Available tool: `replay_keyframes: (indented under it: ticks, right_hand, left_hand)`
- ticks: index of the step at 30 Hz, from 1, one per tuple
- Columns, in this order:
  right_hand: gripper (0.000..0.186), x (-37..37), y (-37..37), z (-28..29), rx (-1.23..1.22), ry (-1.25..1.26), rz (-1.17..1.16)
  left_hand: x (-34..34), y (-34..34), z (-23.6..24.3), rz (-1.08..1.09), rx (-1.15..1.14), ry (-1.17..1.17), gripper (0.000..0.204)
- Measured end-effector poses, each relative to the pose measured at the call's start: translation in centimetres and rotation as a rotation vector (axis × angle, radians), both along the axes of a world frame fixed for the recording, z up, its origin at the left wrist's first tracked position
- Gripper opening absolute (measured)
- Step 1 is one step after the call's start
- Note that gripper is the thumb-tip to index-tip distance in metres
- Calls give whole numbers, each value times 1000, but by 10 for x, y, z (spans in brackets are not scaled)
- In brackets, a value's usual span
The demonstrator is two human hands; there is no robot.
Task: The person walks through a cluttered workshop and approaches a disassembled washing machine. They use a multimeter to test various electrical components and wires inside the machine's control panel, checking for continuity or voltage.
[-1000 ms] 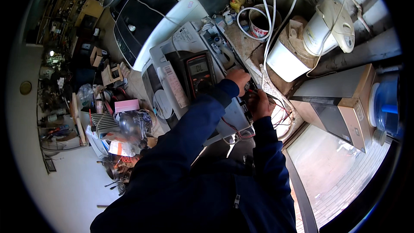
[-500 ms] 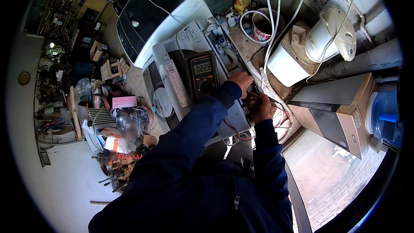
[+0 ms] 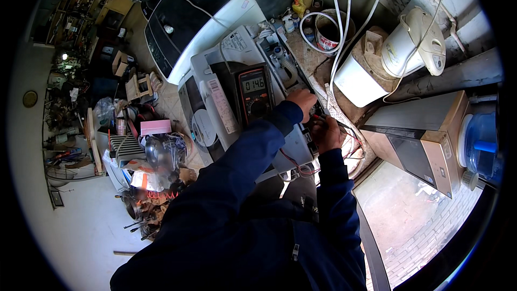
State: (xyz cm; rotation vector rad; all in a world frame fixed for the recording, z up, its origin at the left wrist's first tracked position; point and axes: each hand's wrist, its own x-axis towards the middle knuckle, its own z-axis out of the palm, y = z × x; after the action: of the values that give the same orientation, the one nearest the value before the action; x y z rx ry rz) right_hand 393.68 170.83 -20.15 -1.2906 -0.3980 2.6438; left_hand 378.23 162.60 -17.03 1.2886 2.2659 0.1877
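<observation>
An opened white appliance [image 3: 237,43] fills the centre, with a black multimeter [image 3: 256,105] lying in its top and showing digits. My left hand [image 3: 300,102] is closed over the appliance's right-hand compartment, to the right of the multimeter; what its fingers hold is hidden. Just below and right of it, my right hand [image 3: 326,133] has curled fingers round a thin test probe [image 3: 316,118] with red and dark parts, at the same compartment. Thin red and dark leads [image 3: 293,163] hang at the appliance's lower edge. The points that the fingertips touch cannot be made out.
A white washing machine [image 3: 210,27] stands behind. White hoses [image 3: 336,11], a bucket [image 3: 329,40] and a cream appliance [image 3: 355,83] are at the back right. A water dispenser [image 3: 409,113] with a blue bottle [image 3: 479,140] is at right. Piled clutter [image 3: 153,126] lies left.
The multimeter's displayed digits have changed. The view has shifted slightly since a second ago; both my hands stay at the same compartment with little visible movement.
</observation>
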Motion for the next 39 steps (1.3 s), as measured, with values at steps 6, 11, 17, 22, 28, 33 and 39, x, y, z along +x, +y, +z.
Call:
replay_keyframes:
  ticks: [6,11,17,22,28,33,39]
  right_hand:
    - [16,0,0,-4,19,0,-5]
    - [15,3,1,-4,23,32,31]
    - [16,-2,-2,9,58,-2,-45]
    - [17,-6,-2,28,70,-61,-11]
    - [19,0,-1,13,42,21,2]
    - [18,-5,-1,24,25,-84,-20]
    - [21,-6,-3,22,101,-70,-36]
  left_hand:
    - [1,1,4,-1,-12,3,36]
    - [0,0,-1,-8,10,5,38]
    - [1,-2,-4,-2,44,6,41]
    - [2,-1,-2,32,46,1,41]
    - [0,0,-2,18,9,19,39]
    - [2,5,6,8,-4,22,41]
    - [1,1,7,11,5,28,42]
